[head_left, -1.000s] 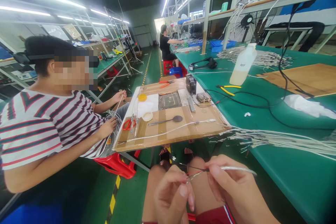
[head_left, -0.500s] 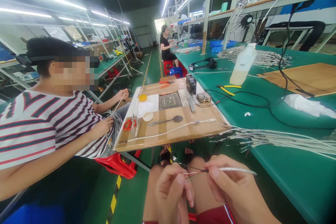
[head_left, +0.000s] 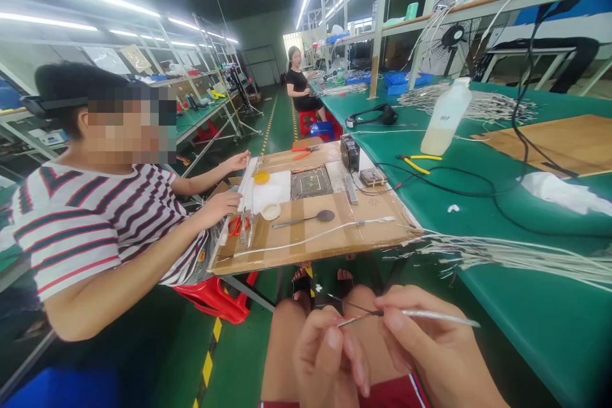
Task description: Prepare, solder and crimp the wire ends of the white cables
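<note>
Currently | left hand (head_left: 321, 357): grip pinching thin wires (head_left: 354, 319) | right hand (head_left: 433, 341): pinching cable (head_left: 442, 315) | wires separated, 1 tip (head_left: 331, 296) loose | bundle (head_left: 502, 252): bench (head_left: 521, 325), 2 o'clock

Left hand (head_left: 327, 354): one, fingers pinched together. Right hand (head_left: 421, 331): one, thumb and index closed, raised alongside.
</note>
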The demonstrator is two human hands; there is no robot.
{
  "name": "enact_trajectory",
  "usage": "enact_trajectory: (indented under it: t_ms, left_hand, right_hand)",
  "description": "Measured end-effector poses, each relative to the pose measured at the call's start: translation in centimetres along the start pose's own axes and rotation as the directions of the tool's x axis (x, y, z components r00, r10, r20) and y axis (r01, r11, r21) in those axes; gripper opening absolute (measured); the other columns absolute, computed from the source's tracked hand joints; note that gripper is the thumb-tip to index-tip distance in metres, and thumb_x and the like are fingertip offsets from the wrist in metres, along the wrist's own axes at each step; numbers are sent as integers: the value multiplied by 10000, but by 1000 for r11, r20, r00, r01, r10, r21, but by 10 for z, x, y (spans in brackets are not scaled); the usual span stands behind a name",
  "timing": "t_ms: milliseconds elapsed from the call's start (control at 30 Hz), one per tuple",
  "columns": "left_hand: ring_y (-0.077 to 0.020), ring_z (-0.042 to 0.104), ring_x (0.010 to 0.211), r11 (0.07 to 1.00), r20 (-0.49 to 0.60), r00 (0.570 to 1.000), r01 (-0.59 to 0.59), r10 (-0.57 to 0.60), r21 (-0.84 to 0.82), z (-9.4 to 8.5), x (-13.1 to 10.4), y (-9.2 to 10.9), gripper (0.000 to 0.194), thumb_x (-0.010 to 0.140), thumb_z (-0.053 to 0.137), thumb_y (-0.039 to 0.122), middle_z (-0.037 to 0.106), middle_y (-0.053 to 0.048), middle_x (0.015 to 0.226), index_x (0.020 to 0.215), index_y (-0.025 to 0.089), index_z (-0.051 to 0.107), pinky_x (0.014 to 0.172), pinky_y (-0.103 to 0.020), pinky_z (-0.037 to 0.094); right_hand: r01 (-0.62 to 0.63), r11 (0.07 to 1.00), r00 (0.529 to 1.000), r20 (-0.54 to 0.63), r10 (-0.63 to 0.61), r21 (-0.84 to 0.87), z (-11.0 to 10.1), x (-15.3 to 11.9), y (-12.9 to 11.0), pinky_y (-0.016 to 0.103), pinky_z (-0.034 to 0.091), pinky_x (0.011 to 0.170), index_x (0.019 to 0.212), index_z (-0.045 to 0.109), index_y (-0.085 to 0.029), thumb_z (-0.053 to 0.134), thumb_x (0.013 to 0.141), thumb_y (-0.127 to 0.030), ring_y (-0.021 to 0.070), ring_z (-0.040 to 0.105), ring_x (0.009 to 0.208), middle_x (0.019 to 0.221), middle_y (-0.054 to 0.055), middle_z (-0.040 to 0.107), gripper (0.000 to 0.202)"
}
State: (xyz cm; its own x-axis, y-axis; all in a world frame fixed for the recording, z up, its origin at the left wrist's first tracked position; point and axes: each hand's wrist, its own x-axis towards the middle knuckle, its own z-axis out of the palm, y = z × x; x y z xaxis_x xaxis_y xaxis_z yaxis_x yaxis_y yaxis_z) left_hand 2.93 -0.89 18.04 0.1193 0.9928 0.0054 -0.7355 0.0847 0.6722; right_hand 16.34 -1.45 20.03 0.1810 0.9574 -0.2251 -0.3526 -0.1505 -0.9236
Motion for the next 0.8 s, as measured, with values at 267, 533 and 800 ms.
enact_trajectory:
  t_ms: [267, 533, 800]
  left_hand:
    - [-56, 462, 508, 1000, 45, 999, 16, -16, 7, -12, 2, -7, 161, 920, 744, 354, 522, -10, 709, 963, 199, 740, 437, -150, 433]
    - [-38, 404, 449, 999, 23, 999, 48, -47, -14, -14, -4, -5, 188, 959, 695, 382, 481, 4, 663, 978, 201, 739, 408, -147, 406]
    - [-51, 478, 545, 996, 9, 997, 80, -80, -31, -9, -2, -2, 256, 990, 679, 351, 486, 27, 673, 892, 123, 615, 484, -140, 431]
  right_hand:
    - [60, 998, 998, 7, -60, -14, 2, 0, -2, 91, 420, 408, 824, 723, -88, 868, 629, -539, -3, 499, 434, 679, 36, 645, 512]
    - [17, 1000, 1000, 7, -17, 6, 2, -1, 1, 89, 409, 415, 852, 726, -97, 899, 585, -521, 0, 493, 441, 614, 5, 578, 530]
    - [-22, 999, 999, 31, 23, -31, 3, -1, 1, 93, 424, 429, 895, 708, -101, 868, 613, -575, 2, 509, 452, 684, 37, 642, 574]
